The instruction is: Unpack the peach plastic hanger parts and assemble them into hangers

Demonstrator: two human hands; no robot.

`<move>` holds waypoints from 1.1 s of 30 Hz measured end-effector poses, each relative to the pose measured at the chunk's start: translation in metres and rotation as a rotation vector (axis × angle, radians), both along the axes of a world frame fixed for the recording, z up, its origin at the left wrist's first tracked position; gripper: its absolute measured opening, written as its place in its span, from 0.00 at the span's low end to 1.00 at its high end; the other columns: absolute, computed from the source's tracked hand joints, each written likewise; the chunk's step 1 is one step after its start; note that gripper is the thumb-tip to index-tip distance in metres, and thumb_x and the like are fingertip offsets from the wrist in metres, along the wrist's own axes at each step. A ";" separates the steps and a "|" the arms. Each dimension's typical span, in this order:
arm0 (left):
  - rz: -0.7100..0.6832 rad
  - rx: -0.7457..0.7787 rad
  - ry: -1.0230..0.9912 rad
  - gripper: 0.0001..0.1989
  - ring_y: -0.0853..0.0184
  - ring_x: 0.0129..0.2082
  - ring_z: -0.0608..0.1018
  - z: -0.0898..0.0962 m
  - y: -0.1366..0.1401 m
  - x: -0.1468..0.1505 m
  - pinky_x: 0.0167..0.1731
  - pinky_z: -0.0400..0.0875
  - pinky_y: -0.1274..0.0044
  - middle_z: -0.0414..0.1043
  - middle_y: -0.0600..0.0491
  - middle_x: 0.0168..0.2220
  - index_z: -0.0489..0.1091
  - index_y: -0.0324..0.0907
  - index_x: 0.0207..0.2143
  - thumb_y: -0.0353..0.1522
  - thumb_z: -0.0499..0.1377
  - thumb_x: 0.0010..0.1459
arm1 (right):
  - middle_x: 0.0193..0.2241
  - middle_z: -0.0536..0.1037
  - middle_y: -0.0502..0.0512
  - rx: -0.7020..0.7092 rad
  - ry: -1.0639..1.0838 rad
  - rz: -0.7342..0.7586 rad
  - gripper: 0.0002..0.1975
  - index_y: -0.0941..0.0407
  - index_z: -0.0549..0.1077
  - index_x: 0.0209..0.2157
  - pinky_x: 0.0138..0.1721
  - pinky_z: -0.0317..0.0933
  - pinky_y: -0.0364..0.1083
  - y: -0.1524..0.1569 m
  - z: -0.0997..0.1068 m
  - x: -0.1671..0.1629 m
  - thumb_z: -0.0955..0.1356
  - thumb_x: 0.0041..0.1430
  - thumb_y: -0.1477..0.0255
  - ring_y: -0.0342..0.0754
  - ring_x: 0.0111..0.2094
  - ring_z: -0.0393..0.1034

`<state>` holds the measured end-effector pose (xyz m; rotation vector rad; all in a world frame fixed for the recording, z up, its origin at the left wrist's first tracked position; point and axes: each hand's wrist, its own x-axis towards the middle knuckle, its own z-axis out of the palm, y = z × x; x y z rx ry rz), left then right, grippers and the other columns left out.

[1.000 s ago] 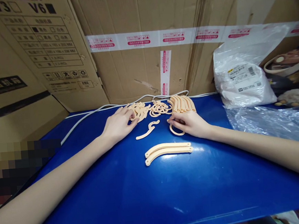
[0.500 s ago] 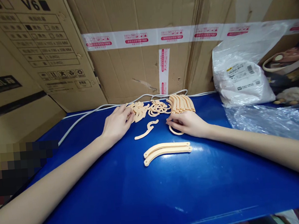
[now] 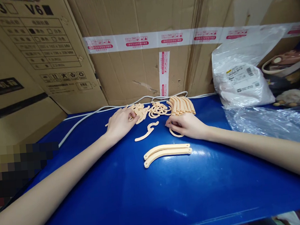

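At frame centre, the left hand (image 3: 120, 123) pinches 1 piece from the loose pile (image 3: 139, 111) and the right hand (image 3: 186, 126) curls over a ring (image 3: 175, 134), so neighbouring pieces could snag and scatter.

Curved strips (image 3: 167, 150) on table (image 3: 136, 196), boxes (image 3: 141, 71) behind, bag (image 3: 241, 81) right

Left hand (image 3: 119, 123) on pile of hook pieces (image 3: 139, 111), right hand (image 3: 186, 126) gripping ring piece (image 3: 176, 133) (blue table (image 3: 172, 194)).

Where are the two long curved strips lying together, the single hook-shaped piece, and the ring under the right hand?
Long curved strips (image 3: 167, 150), head view, middle of the pair.
Hook-shaped piece (image 3: 146, 131), head view, middle of its shank.
Ring (image 3: 174, 134), head view, exposed lower arc below the right hand (image 3: 186, 126).
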<state>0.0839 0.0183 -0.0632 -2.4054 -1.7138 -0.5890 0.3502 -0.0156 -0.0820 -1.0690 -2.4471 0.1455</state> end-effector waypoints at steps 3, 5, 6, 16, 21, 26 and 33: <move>0.010 -0.012 0.010 0.13 0.57 0.41 0.75 0.002 -0.003 0.003 0.36 0.67 0.71 0.75 0.50 0.36 0.69 0.44 0.30 0.41 0.53 0.60 | 0.22 0.74 0.51 -0.008 -0.001 0.009 0.11 0.60 0.75 0.39 0.28 0.55 0.40 0.000 0.000 -0.001 0.63 0.62 0.72 0.41 0.23 0.65; 0.023 -0.011 0.013 0.12 0.56 0.43 0.75 0.001 -0.005 0.004 0.36 0.67 0.71 0.75 0.50 0.38 0.69 0.43 0.30 0.40 0.52 0.61 | 0.23 0.75 0.51 -0.009 -0.002 0.009 0.11 0.60 0.75 0.39 0.28 0.55 0.40 0.000 0.000 -0.001 0.63 0.62 0.71 0.41 0.23 0.66; 0.030 -0.010 0.013 0.12 0.56 0.43 0.74 0.000 -0.005 0.005 0.35 0.67 0.71 0.75 0.50 0.38 0.69 0.43 0.31 0.40 0.52 0.61 | 0.23 0.75 0.51 -0.010 -0.003 0.009 0.11 0.60 0.75 0.39 0.28 0.55 0.40 0.000 0.000 -0.001 0.63 0.62 0.71 0.41 0.23 0.66; 0.070 -0.031 -0.038 0.11 0.58 0.41 0.76 -0.003 -0.006 0.007 0.32 0.66 0.72 0.76 0.50 0.40 0.69 0.43 0.34 0.39 0.53 0.61 | 0.22 0.74 0.50 -0.010 -0.005 0.003 0.11 0.60 0.75 0.39 0.29 0.55 0.40 0.000 0.000 -0.002 0.63 0.62 0.71 0.41 0.23 0.66; 0.091 -0.049 -0.084 0.12 0.56 0.43 0.76 -0.004 -0.003 0.004 0.34 0.66 0.71 0.76 0.50 0.40 0.71 0.44 0.35 0.41 0.54 0.59 | 0.22 0.74 0.50 -0.005 -0.007 0.008 0.11 0.60 0.75 0.40 0.28 0.55 0.40 0.001 -0.001 -0.002 0.63 0.62 0.71 0.41 0.22 0.65; 0.127 -0.088 -0.160 0.12 0.57 0.36 0.77 -0.003 0.001 0.003 0.30 0.65 0.72 0.77 0.52 0.33 0.73 0.46 0.31 0.42 0.56 0.56 | 0.22 0.74 0.50 -0.003 -0.010 0.015 0.11 0.60 0.75 0.40 0.28 0.55 0.40 0.001 -0.001 -0.001 0.63 0.63 0.72 0.41 0.22 0.65; 0.180 -0.062 -0.294 0.10 0.58 0.39 0.76 0.002 -0.002 0.005 0.33 0.64 0.72 0.77 0.51 0.38 0.70 0.45 0.35 0.39 0.53 0.58 | 0.24 0.77 0.52 -0.002 -0.009 0.016 0.11 0.60 0.75 0.40 0.28 0.56 0.41 0.001 -0.001 0.000 0.63 0.63 0.71 0.41 0.23 0.67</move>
